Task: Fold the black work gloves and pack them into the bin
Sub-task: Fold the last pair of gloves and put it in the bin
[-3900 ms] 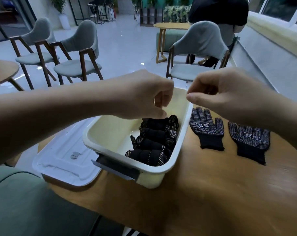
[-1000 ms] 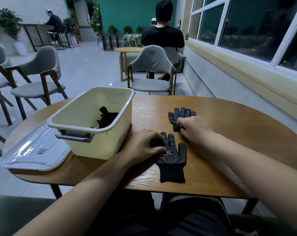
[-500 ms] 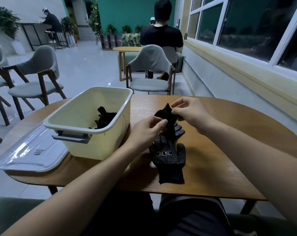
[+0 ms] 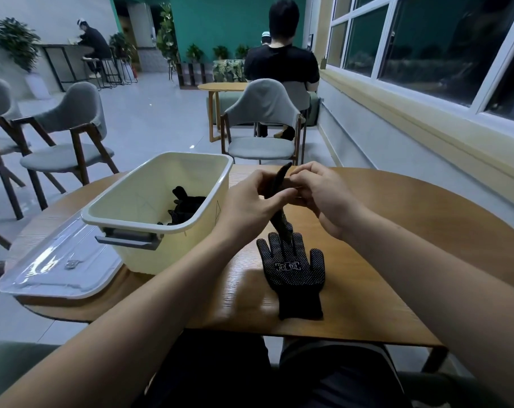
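One black dotted work glove [image 4: 294, 275] lies flat on the wooden table [image 4: 411, 245], fingers pointing away from me. A second black glove [image 4: 280, 219] hangs edge-on above it, held up between both hands. My left hand [image 4: 247, 207] grips its middle and my right hand [image 4: 320, 195] pinches its upper part. The glove's lower end touches the fingers of the flat one. The cream bin [image 4: 132, 216] stands to the left, with several folded black gloves [image 4: 185, 207] inside.
The bin's clear lid [image 4: 55, 266] lies on the table's left edge. Grey chairs [image 4: 264, 125] stand beyond the table, and a person in black [image 4: 280, 60] sits with their back to me. A window wall runs along the right.
Both hands have lifted the second glove higher above the table, and it now hangs upright. The flat glove has stayed in place.
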A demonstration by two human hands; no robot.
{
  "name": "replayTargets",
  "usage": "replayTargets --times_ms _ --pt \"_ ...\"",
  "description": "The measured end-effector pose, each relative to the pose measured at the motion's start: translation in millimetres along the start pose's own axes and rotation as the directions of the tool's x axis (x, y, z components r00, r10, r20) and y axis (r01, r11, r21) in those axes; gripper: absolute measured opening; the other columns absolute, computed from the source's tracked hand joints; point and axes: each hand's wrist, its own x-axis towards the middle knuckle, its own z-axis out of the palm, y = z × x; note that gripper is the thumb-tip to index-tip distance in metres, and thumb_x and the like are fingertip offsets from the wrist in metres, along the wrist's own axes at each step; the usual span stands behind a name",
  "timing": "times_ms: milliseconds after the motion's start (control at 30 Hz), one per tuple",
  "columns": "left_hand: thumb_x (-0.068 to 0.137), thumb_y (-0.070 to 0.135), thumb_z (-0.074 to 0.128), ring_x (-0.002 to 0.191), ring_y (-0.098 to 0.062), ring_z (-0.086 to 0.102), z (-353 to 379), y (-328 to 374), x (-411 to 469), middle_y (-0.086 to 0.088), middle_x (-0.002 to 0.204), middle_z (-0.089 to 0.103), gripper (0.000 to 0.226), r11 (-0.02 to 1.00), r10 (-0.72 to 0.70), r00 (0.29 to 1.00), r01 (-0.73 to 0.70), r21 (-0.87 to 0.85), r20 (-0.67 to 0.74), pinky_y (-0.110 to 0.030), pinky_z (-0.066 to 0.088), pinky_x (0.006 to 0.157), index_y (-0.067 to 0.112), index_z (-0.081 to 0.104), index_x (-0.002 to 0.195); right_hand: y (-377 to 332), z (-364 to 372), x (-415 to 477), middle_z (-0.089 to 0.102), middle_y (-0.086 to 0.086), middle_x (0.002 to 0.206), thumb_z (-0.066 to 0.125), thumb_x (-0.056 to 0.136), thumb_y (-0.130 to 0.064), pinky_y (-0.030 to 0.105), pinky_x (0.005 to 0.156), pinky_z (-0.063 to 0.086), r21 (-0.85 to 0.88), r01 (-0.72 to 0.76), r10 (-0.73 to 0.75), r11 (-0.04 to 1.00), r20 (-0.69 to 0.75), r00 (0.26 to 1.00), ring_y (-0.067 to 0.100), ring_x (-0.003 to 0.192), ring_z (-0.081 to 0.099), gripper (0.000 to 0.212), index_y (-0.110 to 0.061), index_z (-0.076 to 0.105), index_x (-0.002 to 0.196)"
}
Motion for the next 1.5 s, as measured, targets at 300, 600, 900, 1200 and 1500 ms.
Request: replayTargets --times_ms 300,600,900,1200,1500 --pt "0.101 0.026 0.062 0.087 -0.007 0.069 -8 11 10 0.010 0.094 0.077 0.021 0.947 0.185 0.982 -0.172 0.270 -0.023 -0.039 0.057 0.082 0.029 0.078 0.113 10 -7 -8 0.077 0.023 0.107 0.040 0.107 -0.059 0.040 0.086 0.055 0.152 -0.252 0.228 0.956 0.157 0.961 0.032 0.102 0.076 0.060 -0.010 0.063 0.081" --pt "0.100 0.019 0.070 0.095 -0.009 0.067 -6 25 -4 0.010 0.103 0.074 0.015 0.891 0.381 0.925 -0.373 0.259 0.021 -0.030 0.054 0.083 0.020 0.079 0.113 39 -18 -3 0.062 0.031 0.141 0.034 0.093 -0.090 0.055 0.117 0.043 0.308 -0.530 0.401 0.790 0.393 0.827 0.046 0.131 0.063 0.099 -0.002 0.062 0.128" --pt "0.101 0.031 0.072 0.101 -0.024 0.056 3 14 -35 0.002 0.104 0.058 0.020 0.741 0.555 0.826 -0.544 0.394 0.096 -0.046 0.050 0.086 0.025 0.081 0.118 48 -26 -1 0.061 0.028 0.140 0.022 0.092 -0.092 0.047 0.103 0.057 0.516 -0.590 0.222 0.621 0.606 0.764 0.038 0.122 0.067 0.116 0.001 0.042 0.158" --pt "0.098 0.029 0.074 0.091 -0.018 0.062 9 -14 -78 0.008 0.098 0.065 0.015 0.722 0.487 0.848 -0.526 0.448 0.211 -0.046 0.048 0.077 0.024 0.078 0.112 63 -38 10 0.041 0.030 0.161 0.039 0.093 -0.086 0.058 0.107 0.053 0.529 -0.483 0.328 0.698 0.365 0.872 0.045 0.135 0.059 0.109 -0.017 0.004 0.169" --pt "0.093 0.033 0.067 0.090 -0.015 0.063 14 -32 -118 0.012 0.096 0.066 0.012 0.802 0.291 0.914 -0.395 0.449 0.284 -0.043 0.048 0.079 0.028 0.073 0.102 92 -52 7 0.027 0.020 0.171 0.044 0.091 -0.086 0.054 0.125 0.032 0.441 -0.488 0.344 0.753 0.368 0.864 0.038 0.148 0.046 0.109 -0.022 0.004 0.170"
